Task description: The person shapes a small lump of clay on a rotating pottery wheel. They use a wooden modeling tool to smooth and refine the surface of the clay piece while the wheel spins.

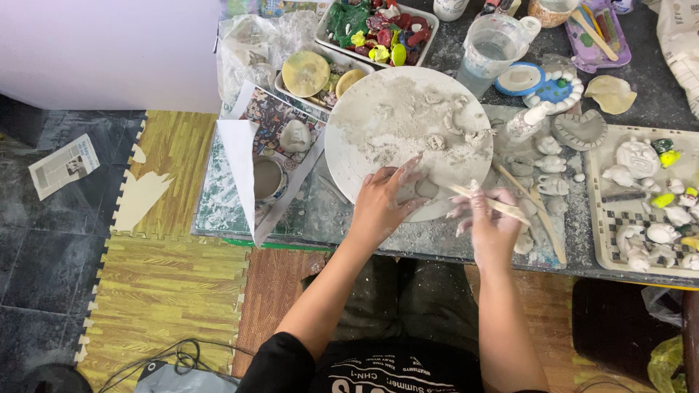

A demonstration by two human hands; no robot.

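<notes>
A round white board (378, 124), dusted with grey clay and dotted with small clay lumps, lies on the work table. My left hand (384, 200) rests flat on the board's near edge, fingers spread beside a small flat clay piece (427, 189). My right hand (486, 218), smeared with clay and blurred by motion, holds a thin wooden modelling stick (489, 202) that points left toward the board's near rim.
More wooden sticks (542, 215) lie right of my hand. A tray of white clay figures (601, 218) is at the right, a plastic jug (494, 49) and a tray of coloured pieces (325, 29) behind. A clay-filled cup (268, 180) stands left on paper.
</notes>
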